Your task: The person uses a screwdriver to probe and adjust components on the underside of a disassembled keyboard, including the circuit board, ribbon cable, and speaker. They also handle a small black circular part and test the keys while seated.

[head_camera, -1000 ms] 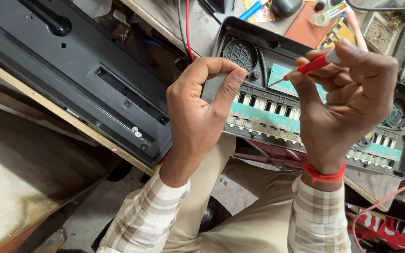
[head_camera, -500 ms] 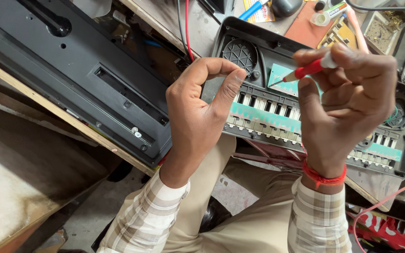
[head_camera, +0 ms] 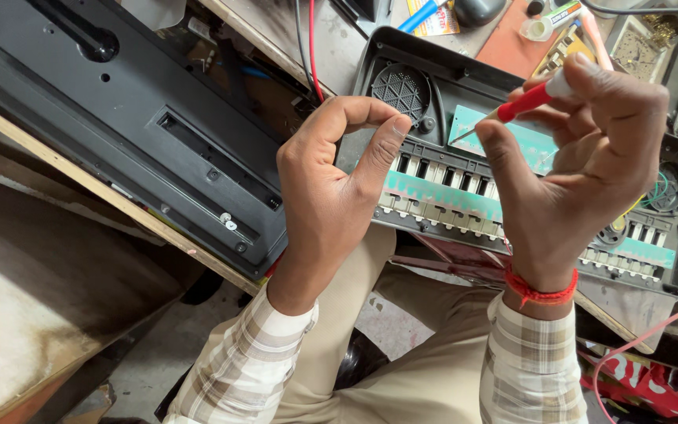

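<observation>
- Cluttered desk (head_camera: 339, 47) carries the opened keyboard (head_camera: 464, 196).
- My right hand (head_camera: 582, 173) has its grip closed round a red screwdriver (head_camera: 523, 100), tip over the green board (head_camera: 504, 137).
- My left hand (head_camera: 339, 180) curls loosely on the keyboard's edge, holding nothing I can see.

The right hand (head_camera: 582, 180) is gripping a slim red-handled screwdriver (head_camera: 521, 104) — its metal tip is pointing at the green circuit board (head_camera: 441, 196) inside a black plastic keyboard casing (head_camera: 449, 67); the left hand (head_camera: 335, 188) is resting curled on the board's edge.
</observation>
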Demonstrator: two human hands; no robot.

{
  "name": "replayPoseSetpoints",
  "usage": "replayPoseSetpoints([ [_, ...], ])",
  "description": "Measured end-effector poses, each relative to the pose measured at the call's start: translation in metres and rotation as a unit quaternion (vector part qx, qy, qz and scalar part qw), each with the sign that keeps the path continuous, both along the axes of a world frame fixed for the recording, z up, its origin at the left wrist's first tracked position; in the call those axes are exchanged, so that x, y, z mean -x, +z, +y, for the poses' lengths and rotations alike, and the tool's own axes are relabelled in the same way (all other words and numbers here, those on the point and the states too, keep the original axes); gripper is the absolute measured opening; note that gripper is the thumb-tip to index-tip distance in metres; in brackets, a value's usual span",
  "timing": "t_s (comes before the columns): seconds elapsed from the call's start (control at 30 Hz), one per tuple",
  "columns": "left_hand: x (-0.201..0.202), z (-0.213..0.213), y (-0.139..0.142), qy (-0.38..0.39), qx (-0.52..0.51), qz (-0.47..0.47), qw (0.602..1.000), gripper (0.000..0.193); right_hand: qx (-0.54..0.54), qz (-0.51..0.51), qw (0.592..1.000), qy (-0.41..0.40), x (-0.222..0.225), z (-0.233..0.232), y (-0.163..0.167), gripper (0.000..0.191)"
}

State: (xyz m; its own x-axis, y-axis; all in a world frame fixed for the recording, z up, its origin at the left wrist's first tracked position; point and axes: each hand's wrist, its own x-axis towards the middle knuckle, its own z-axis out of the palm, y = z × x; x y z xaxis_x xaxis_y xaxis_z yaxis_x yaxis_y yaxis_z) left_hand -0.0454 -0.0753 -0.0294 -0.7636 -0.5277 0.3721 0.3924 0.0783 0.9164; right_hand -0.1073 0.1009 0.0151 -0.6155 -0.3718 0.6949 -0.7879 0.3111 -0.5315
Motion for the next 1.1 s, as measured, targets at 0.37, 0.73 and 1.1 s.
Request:
replayPoseSetpoints([
  [0.37,0.001,0.001,-0.001,0.000,0.001,0.005,1.000,0.018,0.013,0.002,1.000,-0.006,-0.002,-0.012,0.003,0.053],
  [0.73,0.001,0.000,-0.003,-0.004,0.001,0.003,1.000,0.019,0.032,-0.039,0.999,-0.001,-0.001,0.000,-0.006,0.048],
  [1.1,0.001,0.001,-0.003,-0.004,0.003,0.001,1.000,0.019,0.011,0.011,1.000,-0.010,-0.002,-0.005,-0.003,0.046],
])
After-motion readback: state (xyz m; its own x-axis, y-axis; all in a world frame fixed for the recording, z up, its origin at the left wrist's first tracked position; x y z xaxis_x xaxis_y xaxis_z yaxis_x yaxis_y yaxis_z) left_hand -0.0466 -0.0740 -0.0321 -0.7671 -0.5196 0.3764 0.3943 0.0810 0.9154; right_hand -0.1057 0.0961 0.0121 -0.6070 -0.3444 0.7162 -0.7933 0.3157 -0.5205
